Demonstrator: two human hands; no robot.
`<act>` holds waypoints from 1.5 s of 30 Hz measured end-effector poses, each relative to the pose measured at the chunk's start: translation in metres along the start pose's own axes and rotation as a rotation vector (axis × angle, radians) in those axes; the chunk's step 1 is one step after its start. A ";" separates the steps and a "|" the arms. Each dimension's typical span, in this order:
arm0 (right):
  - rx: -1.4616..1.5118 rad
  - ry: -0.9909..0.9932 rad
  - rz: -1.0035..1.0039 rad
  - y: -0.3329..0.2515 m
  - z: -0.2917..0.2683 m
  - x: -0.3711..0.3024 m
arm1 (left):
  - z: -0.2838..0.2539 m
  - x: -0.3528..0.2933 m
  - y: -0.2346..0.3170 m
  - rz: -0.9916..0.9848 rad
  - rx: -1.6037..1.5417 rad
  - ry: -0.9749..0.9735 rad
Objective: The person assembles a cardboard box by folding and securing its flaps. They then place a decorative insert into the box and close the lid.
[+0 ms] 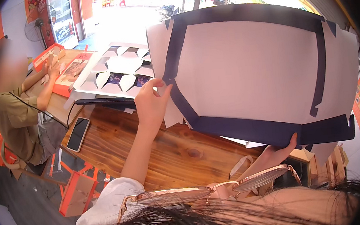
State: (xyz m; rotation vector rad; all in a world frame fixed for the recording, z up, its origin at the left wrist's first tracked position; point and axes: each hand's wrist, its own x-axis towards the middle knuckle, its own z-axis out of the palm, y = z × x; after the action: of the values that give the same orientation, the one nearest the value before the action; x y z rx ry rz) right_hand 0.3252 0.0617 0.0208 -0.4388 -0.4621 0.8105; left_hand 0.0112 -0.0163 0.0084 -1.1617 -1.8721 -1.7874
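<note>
A large cardboard box blank (pixel 253 66), white inside with a folded dark navy border, is raised and tilted above the wooden table. At its left edge my left hand (pixel 150 104) pinches the navy strip near a corner, thumb and finger closed. My right hand (pixel 283 151) grips the lower navy edge towards the right, its thumb in front and the other fingers hidden behind the board. White flaps stick out past the border on the left and right sides. Left of my left hand lies a white insert (pixel 121 66) with several folded cut-outs, dark patterned pieces showing through them.
A phone (pixel 78 134) lies at the left end of the wooden table (pixel 183 149). Behind it, a co-worker (pixel 19 110) handles orange boxes (pixel 72 75) on another table. An orange and brown carton (pixel 78 192) is on the floor. Cardboard pieces (pixel 332 165) stand at right.
</note>
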 end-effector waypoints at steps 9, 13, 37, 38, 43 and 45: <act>0.006 0.000 0.010 -0.001 -0.003 0.003 | 0.003 -0.003 -0.002 0.058 -0.062 0.047; -0.001 -0.007 0.013 -0.003 -0.005 0.002 | 0.006 -0.004 -0.002 0.173 -0.087 0.134; 0.077 0.006 -0.001 -0.002 -0.025 0.035 | 0.002 -0.011 0.015 -0.221 -0.701 -0.204; 0.083 0.004 0.001 -0.001 -0.027 0.037 | 0.001 -0.010 0.015 -0.244 -0.736 -0.218; 0.100 0.006 -0.012 -0.002 -0.027 0.036 | -0.001 -0.004 0.003 -0.275 -0.950 -0.217; 0.104 0.035 -0.010 -0.002 -0.026 0.035 | -0.005 -0.002 0.005 -0.205 -1.014 -0.235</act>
State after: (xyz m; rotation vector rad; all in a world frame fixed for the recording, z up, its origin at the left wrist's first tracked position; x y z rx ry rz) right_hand 0.3616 0.0829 0.0083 -0.3535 -0.3878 0.8121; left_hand 0.0147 -0.0219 0.0116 -1.5484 -1.1499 -2.9711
